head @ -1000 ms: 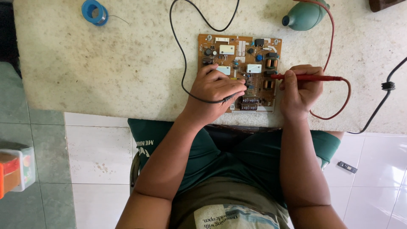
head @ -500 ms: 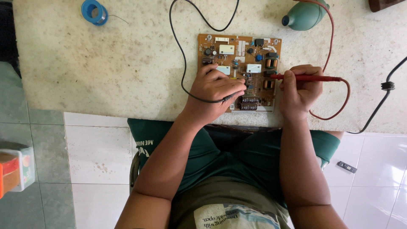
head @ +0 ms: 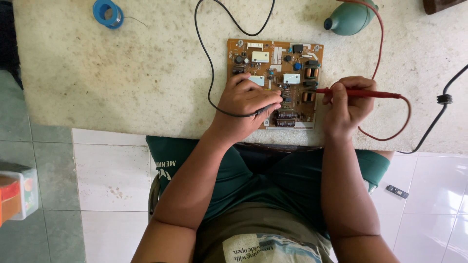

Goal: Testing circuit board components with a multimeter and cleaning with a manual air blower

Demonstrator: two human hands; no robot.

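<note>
A brown circuit board (head: 273, 63) with several components lies on the speckled table (head: 122, 78). My left hand (head: 243, 104) rests on the board's near left part and grips a black test probe (head: 267, 108), its black lead (head: 207, 58) looping away over the table. My right hand (head: 347, 103) sits at the board's right edge and holds a red test probe (head: 360, 93) like a pen. That probe's tip touches the board near the coils. Its red lead (head: 390, 131) curls off to the right.
A blue solder spool (head: 107, 12) lies at the far left of the table. A teal rubber blower bulb (head: 350, 18) sits beyond the board. A black cable (head: 441, 100) crosses the right side. On the tiled floor are a small dark object (head: 397, 191) and a box (head: 17, 195).
</note>
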